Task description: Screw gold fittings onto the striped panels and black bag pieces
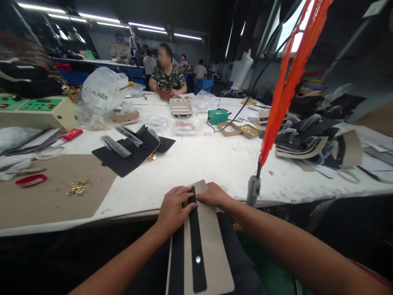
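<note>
A long beige panel with a black stripe (216, 246) leans from my lap against the table's front edge. Along its middle runs a black strap (198, 233) with a shiny round metal piece (198, 259) near its lower end. My left hand (176, 207) is closed over the strap's upper end, fingers and thumb pinching it. On the panel's upper right edge, my right hand (216, 195) grips with its thumb on the face; its other fingers are mostly hidden.
Black panels with wrapped handles (125, 149) lie ahead left, near small gold hardware (77, 187) on brown board. An orange cord (284, 90) holds a grey tool (253, 190) at right. Stacked panels (307, 139) lie far right. Across the table sits a person (168, 78).
</note>
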The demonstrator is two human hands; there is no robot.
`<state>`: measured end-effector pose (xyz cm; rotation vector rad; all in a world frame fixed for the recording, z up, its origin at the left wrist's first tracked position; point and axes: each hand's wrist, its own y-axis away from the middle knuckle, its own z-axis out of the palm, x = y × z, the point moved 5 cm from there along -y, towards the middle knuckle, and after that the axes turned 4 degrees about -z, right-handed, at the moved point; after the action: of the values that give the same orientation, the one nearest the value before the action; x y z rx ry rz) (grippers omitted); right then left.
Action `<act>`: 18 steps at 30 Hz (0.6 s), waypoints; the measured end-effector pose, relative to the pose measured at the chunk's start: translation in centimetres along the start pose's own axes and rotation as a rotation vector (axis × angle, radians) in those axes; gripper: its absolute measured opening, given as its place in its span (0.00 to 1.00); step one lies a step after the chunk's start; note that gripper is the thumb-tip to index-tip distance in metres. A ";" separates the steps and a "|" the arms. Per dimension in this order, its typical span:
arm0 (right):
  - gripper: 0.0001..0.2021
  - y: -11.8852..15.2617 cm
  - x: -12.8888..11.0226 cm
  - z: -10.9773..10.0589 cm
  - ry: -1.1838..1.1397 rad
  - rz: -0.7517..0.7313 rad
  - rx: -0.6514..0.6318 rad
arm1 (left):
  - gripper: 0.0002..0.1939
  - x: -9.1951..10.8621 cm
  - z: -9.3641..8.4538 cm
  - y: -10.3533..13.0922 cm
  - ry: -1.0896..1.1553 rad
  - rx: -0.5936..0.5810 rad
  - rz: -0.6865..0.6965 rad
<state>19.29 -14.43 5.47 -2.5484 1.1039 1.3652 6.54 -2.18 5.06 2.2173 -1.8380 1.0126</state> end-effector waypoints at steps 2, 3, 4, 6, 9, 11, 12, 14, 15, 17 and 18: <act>0.10 -0.1 0.1 0.0 -0.008 -0.018 -0.020 | 0.15 -0.4 0.4 0.0 0.018 0.000 -0.042; 0.11 -0.3 0.4 -0.1 -0.015 -0.018 -0.028 | 0.15 -0.5 0.5 -0.1 0.022 -0.001 -0.056; 0.12 -0.6 0.8 -0.5 -0.023 -0.012 -0.025 | 0.15 -0.6 0.5 -0.2 0.025 -0.004 -0.067; 0.15 -1.5 2.1 -2.0 -0.036 0.021 0.028 | 0.14 -0.6 0.3 -0.5 0.030 -0.013 -0.077; 0.17 -3.1 5.1 -6.2 -0.010 0.114 0.239 | 0.14 -0.6 0.1 -0.8 0.036 -0.020 -0.081; 0.15 -3.9 7.4 -9.4 0.042 0.181 0.387 | 0.14 -0.8 0.1 -0.9 0.036 -0.026 -0.083; 0.15 -4.2 8.4 -10.8 0.075 0.211 0.446 | 0.14 -0.9 0.1 -0.9 0.036 -0.027 -0.083; 0.13 -4.7 10.2 -13.2 0.137 0.266 0.537 | 0.14 -1.2 0.2 -0.8 0.036 -0.025 -0.082; 0.13 -4.9 11.0 -14.1 0.164 0.293 0.576 | 0.14 -1.3 0.3 -0.8 0.036 -0.022 -0.079; 0.13 -5.4 12.3 -15.8 0.207 0.350 0.642 | 0.14 -1.6 0.4 -0.7 0.033 -0.016 -0.071; 0.14 -5.8 12.9 -16.6 0.225 0.379 0.673 | 0.14 -1.7 0.5 -0.7 0.032 -0.017 -0.065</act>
<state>39.20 -23.31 4.41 -2.0800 1.7811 0.5774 7.26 -0.76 4.01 2.2222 -1.7429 1.0104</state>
